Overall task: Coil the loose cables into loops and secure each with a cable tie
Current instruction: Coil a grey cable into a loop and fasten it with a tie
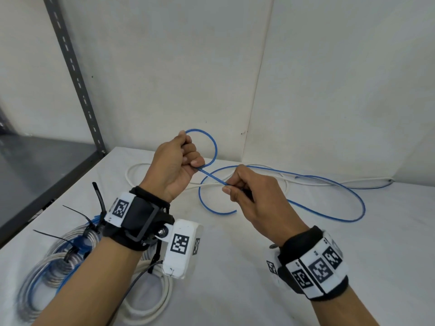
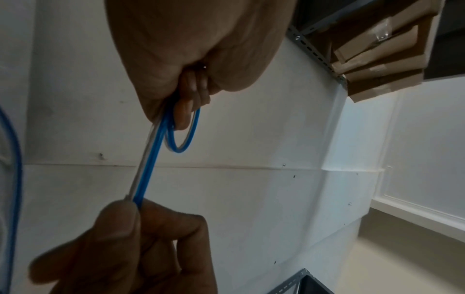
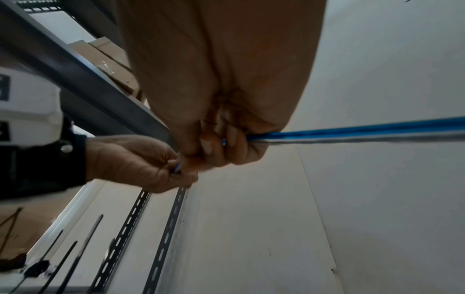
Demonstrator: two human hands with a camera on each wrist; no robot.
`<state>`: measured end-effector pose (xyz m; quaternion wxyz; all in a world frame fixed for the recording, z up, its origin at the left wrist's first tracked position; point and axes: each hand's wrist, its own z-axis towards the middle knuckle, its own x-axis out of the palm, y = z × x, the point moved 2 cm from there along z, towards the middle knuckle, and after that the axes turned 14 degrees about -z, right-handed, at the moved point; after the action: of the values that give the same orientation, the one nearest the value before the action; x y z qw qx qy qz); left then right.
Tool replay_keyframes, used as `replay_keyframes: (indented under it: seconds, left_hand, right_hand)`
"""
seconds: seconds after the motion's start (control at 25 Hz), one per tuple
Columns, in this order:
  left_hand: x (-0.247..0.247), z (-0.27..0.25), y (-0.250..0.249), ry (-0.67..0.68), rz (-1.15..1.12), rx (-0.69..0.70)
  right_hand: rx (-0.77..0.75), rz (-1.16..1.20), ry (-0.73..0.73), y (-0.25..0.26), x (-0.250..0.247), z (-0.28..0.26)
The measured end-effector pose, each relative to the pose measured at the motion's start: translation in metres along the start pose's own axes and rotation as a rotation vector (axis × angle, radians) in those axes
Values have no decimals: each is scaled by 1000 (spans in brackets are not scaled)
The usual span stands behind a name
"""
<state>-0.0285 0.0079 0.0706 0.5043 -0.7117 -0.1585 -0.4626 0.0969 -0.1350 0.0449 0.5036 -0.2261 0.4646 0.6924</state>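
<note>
A loose blue cable (image 1: pixel 329 189) sprawls in wide bends over the white table (image 1: pixel 259 267). My left hand (image 1: pixel 181 158) is raised above the table, fingers curled round a small loop of it (image 1: pixel 213 147). A short taut stretch (image 1: pixel 211 177) runs down to my right hand (image 1: pixel 237 187), which pinches the cable between thumb and fingers. The left wrist view shows the blue cable (image 2: pixel 148 169) stretched between my left hand (image 2: pixel 186 111) and right hand (image 2: pixel 130 214). In the right wrist view the blue cable (image 3: pixel 365 131) leaves my right hand (image 3: pixel 221 143) to the right.
A loose white cable (image 1: pixel 306 180) lies under the blue one by the back wall. At front left lie coiled bundles (image 1: pixel 58 262) bound with black cable ties (image 1: pixel 98 198), and a white coil (image 1: pixel 150 302). A grey metal shelf (image 1: pixel 47 161) stands on the left.
</note>
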Motion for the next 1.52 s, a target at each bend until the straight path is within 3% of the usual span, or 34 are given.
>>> replay_keyframes:
  seconds: [0.2, 0.44, 0.68, 0.84, 0.96, 1.04, 1.12, 1.2, 1.28, 1.44, 1.52]
  left_hand:
    - [11, -8, 14, 56, 194, 16]
    - [8, -8, 23, -17, 150, -75]
    - [4, -8, 25, -80, 162, -128]
    - [7, -9, 27, -45, 196, -135]
    - [4, -8, 23, 22, 226, -199]
    - [1, -8, 21, 56, 416, -231]
    - [-1, -9, 20, 83, 739, -113]
    - [2, -12, 16, 170, 1018, 182]
    - [8, -18, 14, 372, 1085, 323]
    - [12, -28, 27, 620, 1286, 152]
    - [10, -32, 35, 706, 1234, 37]
  right_hand:
    - [-45, -142, -126, 11, 7, -1]
    - [-83, -396, -214, 14, 11, 0]
    - [-65, -259, -68, 14, 11, -1]
    - [-63, -196, -167, 11, 5, 1]
    - [80, -8, -131, 0, -1, 3]
    - [177, 112, -84, -4, -2, 4]
    - [238, 245, -49, -7, -4, 4]
    - [322, 398, 45, -15, -11, 4]
    - [404, 476, 194, -20, -18, 1]
    - [405, 546, 284, -19, -23, -1]
    - [399, 559, 253, -25, -26, 1]
